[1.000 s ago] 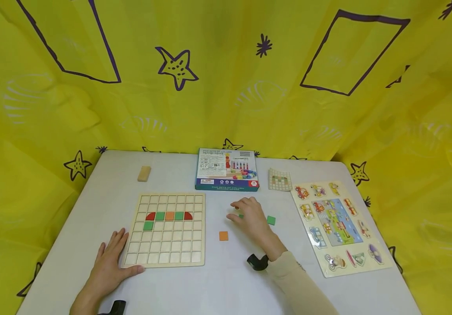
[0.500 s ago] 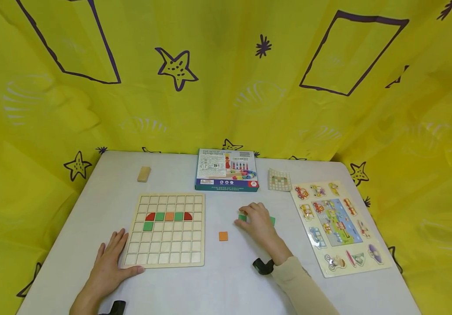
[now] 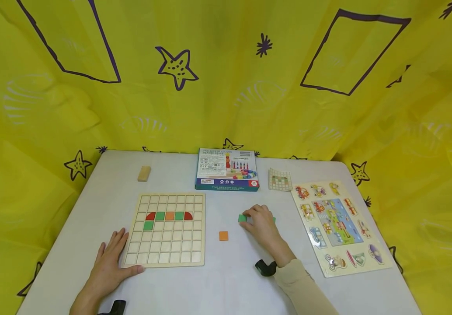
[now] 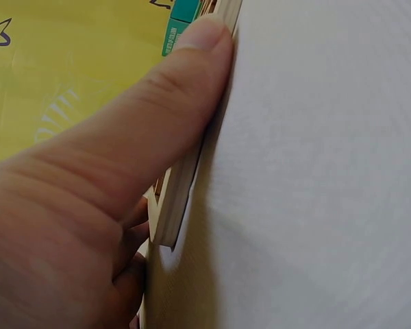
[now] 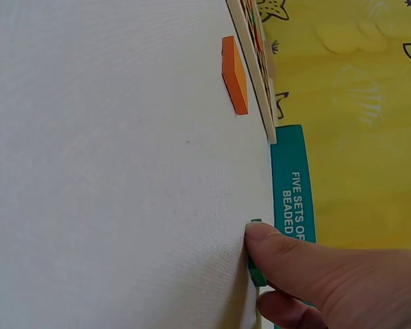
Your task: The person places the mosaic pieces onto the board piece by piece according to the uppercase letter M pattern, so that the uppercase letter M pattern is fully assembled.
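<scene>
Right hand (image 3: 263, 225) shifted to green tile (image 3: 241, 218) beyond board edge (image 3: 204, 229).

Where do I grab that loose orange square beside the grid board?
Pinching two opposite edges of the orange tile from above should work best: it lies flat on the white table, its straight sides exposed, apart from the grid board.

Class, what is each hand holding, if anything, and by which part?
The right hand pinches a green tile, thumb on its near edge; the fingers' contact is hidden. The left hand pinches nothing; it rests against the grid board.
</scene>
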The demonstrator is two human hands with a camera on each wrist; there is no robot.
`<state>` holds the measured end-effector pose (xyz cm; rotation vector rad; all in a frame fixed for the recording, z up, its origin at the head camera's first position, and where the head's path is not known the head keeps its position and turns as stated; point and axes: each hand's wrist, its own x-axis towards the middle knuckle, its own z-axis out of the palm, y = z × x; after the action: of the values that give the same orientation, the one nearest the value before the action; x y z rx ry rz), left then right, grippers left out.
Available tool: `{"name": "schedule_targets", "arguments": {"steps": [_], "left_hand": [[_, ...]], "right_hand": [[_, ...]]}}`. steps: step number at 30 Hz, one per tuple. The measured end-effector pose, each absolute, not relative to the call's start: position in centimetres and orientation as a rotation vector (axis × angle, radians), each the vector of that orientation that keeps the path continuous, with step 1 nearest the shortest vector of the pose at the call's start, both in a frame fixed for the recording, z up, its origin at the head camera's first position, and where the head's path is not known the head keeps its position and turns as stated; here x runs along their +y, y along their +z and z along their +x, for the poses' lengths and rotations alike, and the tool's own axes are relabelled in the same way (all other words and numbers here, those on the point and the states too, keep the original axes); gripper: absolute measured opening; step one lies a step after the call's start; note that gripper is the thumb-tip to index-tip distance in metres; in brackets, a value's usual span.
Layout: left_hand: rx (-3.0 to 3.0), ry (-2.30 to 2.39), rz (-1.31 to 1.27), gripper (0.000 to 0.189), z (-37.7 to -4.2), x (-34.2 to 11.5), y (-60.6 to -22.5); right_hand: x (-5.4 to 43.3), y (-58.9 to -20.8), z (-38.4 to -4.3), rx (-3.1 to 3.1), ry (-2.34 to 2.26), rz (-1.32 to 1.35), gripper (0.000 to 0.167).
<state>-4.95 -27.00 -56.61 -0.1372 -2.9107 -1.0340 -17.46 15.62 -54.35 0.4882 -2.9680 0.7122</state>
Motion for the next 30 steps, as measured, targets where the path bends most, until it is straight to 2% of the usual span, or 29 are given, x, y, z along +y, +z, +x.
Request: {"name": "schedule_targets", "arguments": {"steps": [8,30], "left_hand": [[-2.913,-1.041,-0.139,0.113,-4.97,-26.94,-56.48],[-2.910,-1.036,-0.136,0.113,-4.94,-26.97,-56.47]], "right_hand": [[15.67,-54.38,-17.35,-2.935,0.692,0.512,0.022],[15.34,-54.19,-17.67,-2.897,0.714,0.530,0.026]]}}
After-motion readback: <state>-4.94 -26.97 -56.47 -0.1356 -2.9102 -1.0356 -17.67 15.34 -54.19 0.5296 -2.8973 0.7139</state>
